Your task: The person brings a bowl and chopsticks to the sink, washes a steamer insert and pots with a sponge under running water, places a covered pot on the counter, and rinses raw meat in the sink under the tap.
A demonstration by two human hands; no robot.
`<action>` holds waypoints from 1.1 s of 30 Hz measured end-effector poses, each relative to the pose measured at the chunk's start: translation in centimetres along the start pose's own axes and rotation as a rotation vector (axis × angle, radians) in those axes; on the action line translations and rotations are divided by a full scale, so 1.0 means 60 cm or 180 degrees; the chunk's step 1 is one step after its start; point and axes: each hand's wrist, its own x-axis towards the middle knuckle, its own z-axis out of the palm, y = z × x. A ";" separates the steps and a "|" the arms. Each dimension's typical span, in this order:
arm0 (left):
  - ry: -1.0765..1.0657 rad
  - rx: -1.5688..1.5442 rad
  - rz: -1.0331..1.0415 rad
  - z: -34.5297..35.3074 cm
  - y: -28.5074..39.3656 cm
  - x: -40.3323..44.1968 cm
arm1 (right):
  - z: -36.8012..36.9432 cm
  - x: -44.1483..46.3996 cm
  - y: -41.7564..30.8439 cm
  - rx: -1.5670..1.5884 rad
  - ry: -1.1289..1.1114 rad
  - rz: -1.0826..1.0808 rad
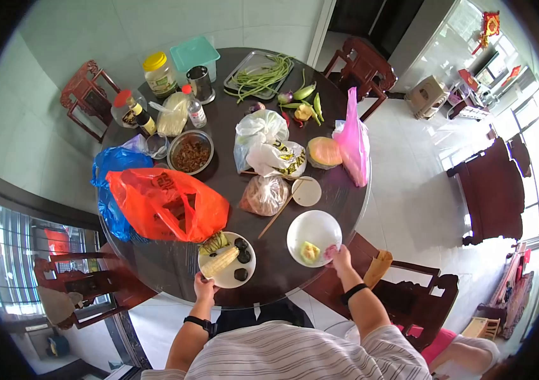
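My left hand [205,289] grips the near-left rim of a white plate [224,280] at the table's front edge. On that plate lie a pale peeled corn cob [220,261], several dark round pieces [241,256] and a greenish-yellow bundle [212,243]. With my right hand [339,256] I hold the right rim of a second white plate [310,227]. A pale yellow-green chunk [309,252] sits on it. Something pink shows at my right fingertips; I cannot tell what it is.
Left of the plates sprawls a red plastic bag [168,202], with a blue bag [114,166] behind. Chopsticks [276,216] lie near a small bowl [306,191]. Farther back are a bowl of brown food [190,152], bottles, a tray of green beans [260,76] and a cut melon [324,152].
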 end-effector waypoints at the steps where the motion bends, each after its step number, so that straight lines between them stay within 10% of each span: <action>1: 0.0001 -0.0072 -0.0030 0.007 -0.001 -0.004 | -0.010 0.017 -0.013 0.0043 -0.0155 -0.0565; 2: -0.0002 -0.0151 -0.0056 0.015 0.002 -0.006 | -0.018 0.027 -0.023 -0.0519 0.0581 -0.0425; 4: -0.0060 -0.0185 -0.0025 0.015 -0.004 -0.003 | 0.006 0.011 -0.093 -0.2688 0.2275 -0.2610; 8: 0.0247 0.0487 0.0382 0.001 -0.002 -0.018 | 0.148 -0.010 -0.202 -0.3299 -0.0634 -0.3838; 13: 0.0738 0.0834 0.1139 -0.049 0.023 -0.031 | 0.269 0.043 -0.150 -0.4999 -0.0697 -0.6020; 20: 0.0739 0.0523 0.1535 -0.096 0.115 -0.104 | 0.245 -0.046 -0.233 -0.4677 -0.1608 -0.4673; 25: 0.0999 0.0056 0.1541 -0.108 0.101 -0.119 | 0.224 0.069 -0.351 -0.4263 -0.0041 -0.4057; 33: 0.0779 0.0046 0.1745 -0.034 0.160 -0.158 | 0.259 0.172 -0.330 -0.4561 0.0075 -0.3497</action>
